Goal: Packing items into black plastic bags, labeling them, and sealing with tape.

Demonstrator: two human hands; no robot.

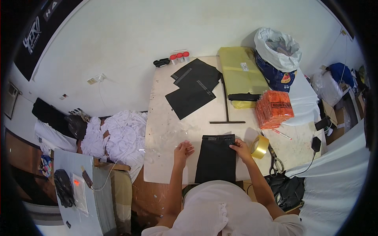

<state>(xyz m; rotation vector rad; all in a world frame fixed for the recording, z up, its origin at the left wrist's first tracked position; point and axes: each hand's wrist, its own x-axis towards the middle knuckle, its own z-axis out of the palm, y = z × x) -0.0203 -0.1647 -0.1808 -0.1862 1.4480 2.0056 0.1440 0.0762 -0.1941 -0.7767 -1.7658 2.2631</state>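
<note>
Keep the black bag (pixel 215 162) flat at the near side of the tabletop (pixel 161 98), pinched at its upper right edge by the right fingers (pixel 234 147), smoothing its top band (pixel 217 138) evenly with the left fingers (pixel 189 149), now loosely curled, grasp impossible to tell.

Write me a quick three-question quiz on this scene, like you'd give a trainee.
1. True or false: the person's right grip touches the black rectangular plastic-looking bag.
2. Which lies nearest that bag? A) bulky blue-and-white plastic sack; B) ring-shaped yellow tape roll; C) flat yellow-green plastic package.
3. How many small red-lidded white plastic containers stand together?

Key: 1. True. 2. B. 3. Three.
</note>
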